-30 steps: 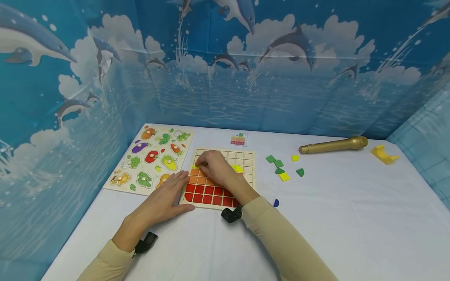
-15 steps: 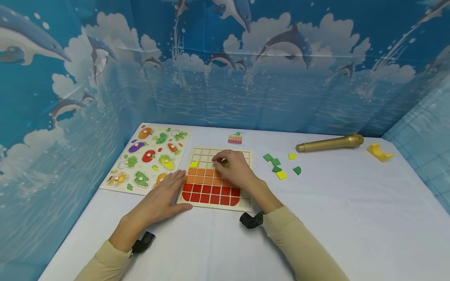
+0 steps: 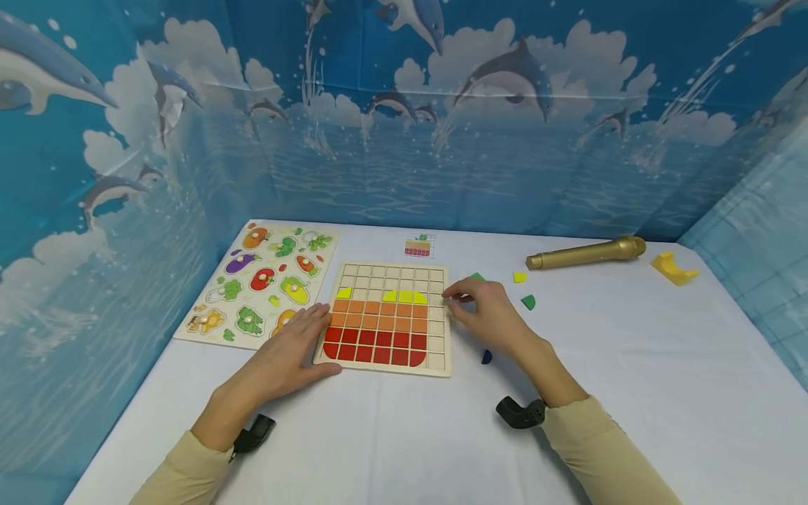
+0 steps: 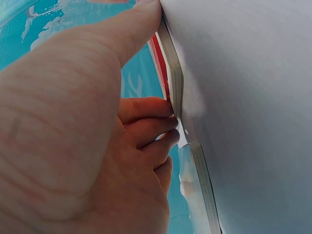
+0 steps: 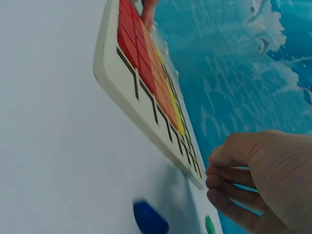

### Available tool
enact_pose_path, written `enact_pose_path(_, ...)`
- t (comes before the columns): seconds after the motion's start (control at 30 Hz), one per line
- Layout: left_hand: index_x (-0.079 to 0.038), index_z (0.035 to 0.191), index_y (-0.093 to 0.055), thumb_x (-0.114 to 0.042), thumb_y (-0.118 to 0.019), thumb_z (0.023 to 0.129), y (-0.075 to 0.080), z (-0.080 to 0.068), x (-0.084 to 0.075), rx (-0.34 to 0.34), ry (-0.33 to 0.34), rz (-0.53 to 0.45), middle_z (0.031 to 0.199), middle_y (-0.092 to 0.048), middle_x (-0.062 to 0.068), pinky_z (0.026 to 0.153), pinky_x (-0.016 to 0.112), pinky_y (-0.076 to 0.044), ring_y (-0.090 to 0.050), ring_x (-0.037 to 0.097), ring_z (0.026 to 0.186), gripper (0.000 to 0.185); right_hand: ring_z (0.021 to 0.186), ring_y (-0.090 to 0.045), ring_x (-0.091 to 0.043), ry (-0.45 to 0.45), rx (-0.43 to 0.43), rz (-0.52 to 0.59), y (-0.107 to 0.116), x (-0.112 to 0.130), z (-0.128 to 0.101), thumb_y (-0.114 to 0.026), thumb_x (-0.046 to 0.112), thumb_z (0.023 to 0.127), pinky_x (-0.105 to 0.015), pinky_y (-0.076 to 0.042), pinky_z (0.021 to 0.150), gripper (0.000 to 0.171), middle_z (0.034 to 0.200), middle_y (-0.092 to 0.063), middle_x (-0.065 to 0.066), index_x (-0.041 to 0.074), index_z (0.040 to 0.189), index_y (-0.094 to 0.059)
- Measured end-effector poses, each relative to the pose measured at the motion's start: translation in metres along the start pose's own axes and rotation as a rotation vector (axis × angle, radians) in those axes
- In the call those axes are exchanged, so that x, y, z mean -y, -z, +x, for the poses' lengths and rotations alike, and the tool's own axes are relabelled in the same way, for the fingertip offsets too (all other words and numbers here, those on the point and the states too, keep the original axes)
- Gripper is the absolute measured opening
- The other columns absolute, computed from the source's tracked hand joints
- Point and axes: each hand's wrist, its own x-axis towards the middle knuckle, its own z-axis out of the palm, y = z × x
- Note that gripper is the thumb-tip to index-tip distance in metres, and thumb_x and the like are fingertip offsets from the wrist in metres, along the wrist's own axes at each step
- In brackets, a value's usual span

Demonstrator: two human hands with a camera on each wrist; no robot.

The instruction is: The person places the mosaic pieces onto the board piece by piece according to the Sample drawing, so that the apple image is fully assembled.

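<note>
Grid board (image 3: 435,361) left of right hand (image 3: 489,315)

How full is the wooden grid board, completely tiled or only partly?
Partly. The grid board has red and orange rows filled at its near side, a few yellow tiles above them, and its far rows empty.

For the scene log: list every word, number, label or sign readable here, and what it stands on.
None can be read.
The small printed pattern card shows only coloured squares.
The wooden vegetable peg puzzle shows only pictures.
The gold microphone shows no readable marking.
The wooden grid board of coloured tiles bears no lettering.
</note>
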Motion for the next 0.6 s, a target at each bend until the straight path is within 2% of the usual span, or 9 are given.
enact_pose_path(0.23, 0.001, 0.159, -0.042, -0.05, -0.08, 0.09, 0.0, 0.0, 0.001, 0.005, 0.001, -0.008, 0.17, -0.035, 0.018, 0.129, 0.059, -0.025, -0.029, 0.041, 0.159, 0.094, 0.102, -0.074, -0.031, -0.114, -0.06, -0.055, 0.024, -0.027, -0.02, -0.078, 0.008, 0.094, -0.051, -0.062, 0.093, 0.018, 0.111, -0.077, -0.014, 0.003, 0.112, -0.078)
enact_pose_path(0.37, 0.001, 0.159, -0.042, -0.05, -0.08, 0.09, 0.0, -0.001, 0.001, 0.003, 0.0, -0.015, 0.17, -0.035, 0.018, 0.129, 0.059, -0.025, -0.029, 0.041, 0.159, 0.094, 0.096, -0.072, -0.031, -0.149, -0.084, -0.11, 0.033, -0.037, -0.027, -0.083, 0.009, 0.09, -0.051, -0.061, 0.088, 0.018, 0.103, -0.077, -0.015, 0.002, 0.106, -0.079)
enact_pose_path(0.5, 0.001, 0.16, -0.041, -0.051, -0.08, 0.09, 0.001, -0.001, 0.001, 0.003, -0.001, -0.016, 0.17, -0.035, 0.018, 0.129, 0.059, -0.025, -0.029, 0.04, 0.159, 0.095, 0.089, -0.07, -0.03, -0.168, -0.076, -0.152, 0.037, -0.041, -0.03, -0.087, 0.009, 0.085, -0.05, -0.059, 0.082, 0.025, 0.098, -0.077, -0.016, -0.001, 0.106, -0.078)
enact_pose_path(0.6, 0.001, 0.16, -0.041, -0.052, -0.08, 0.09, 0.001, 0.0, 0.001, 0.007, 0.0, -0.016, 0.17, -0.035, 0.018, 0.129, 0.059, -0.025, -0.029, 0.04, 0.159, 0.095, 0.089, -0.07, -0.03, -0.199, -0.058, -0.141, 0.037, -0.042, -0.031, -0.088, 0.007, 0.084, -0.049, -0.06, 0.082, 0.029, 0.098, -0.077, -0.017, -0.003, 0.109, -0.077)
